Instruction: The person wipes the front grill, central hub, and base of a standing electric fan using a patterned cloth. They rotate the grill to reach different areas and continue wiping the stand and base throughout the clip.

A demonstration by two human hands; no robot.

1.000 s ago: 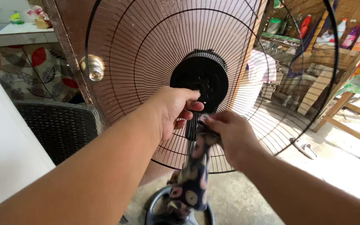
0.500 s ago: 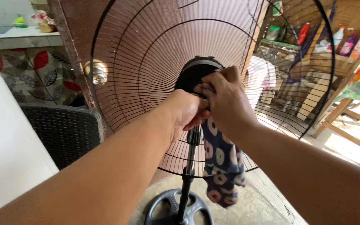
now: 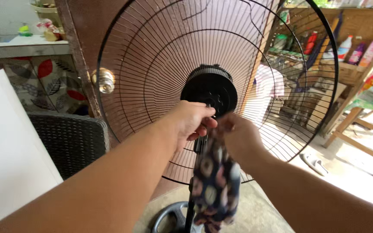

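1. Head view: the left hand (image 3: 189, 121) reaches to the black motor hub (image 3: 209, 91) of a standing fan. Its fingers curl at the hub's lower edge, just above the pole (image 3: 191, 203); whether they pinch anything I cannot tell.
2. The right hand (image 3: 238, 137) has its grip closed on a dark blue cloth (image 3: 214, 185) with pale round spots. The cloth hangs down in front of the pole, close to the wire guard (image 3: 152, 64), which stands bare with no blades showing.
3. Risk, as I judge it: the loose end of the cloth could snag on the thin wires of the guard, and a tug would bend them or pull the fan forward.
4. The fan stands on a round base (image 3: 167, 218) on the concrete floor (image 3: 260, 211). A hard push at the hub could tip it toward the brown door (image 3: 83, 51) with its knob (image 3: 104, 80) behind, or toward the woven chair (image 3: 70, 140) at the left.
5. Fingers pressed between the wires could get pinched or scraped.
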